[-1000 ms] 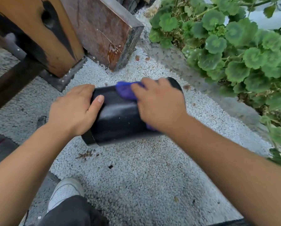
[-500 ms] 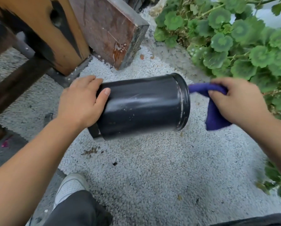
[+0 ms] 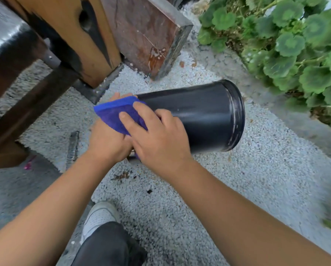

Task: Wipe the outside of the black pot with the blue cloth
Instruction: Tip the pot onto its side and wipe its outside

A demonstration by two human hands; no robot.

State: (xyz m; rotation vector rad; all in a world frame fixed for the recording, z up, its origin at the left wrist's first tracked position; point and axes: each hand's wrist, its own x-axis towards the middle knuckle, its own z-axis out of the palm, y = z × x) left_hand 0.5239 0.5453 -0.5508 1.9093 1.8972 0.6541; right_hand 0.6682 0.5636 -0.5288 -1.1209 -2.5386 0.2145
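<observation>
Head view: one frame, looking down at both hands over gravel.
Black pot: lying on its side, rim end to the right, base end to the left; inside not visible, contents cannot be told.
Blue cloth: draped over the pot's left base end, partly covering the left hand.
Right hand: fingers fairly straight, pressing the cloth flat against the pot's near left side.
Left hand: at the pot's base end, mostly under the cloth; fingertips show beyond the far edge; grip cannot be told.
Materials: pot is a smooth, glossy cylinder with a ridged rim; cloth is soft and fuzzy.
Ground: fine white gravel.
Surroundings: wooden post far left; round-leaved green plant far right.
</observation>
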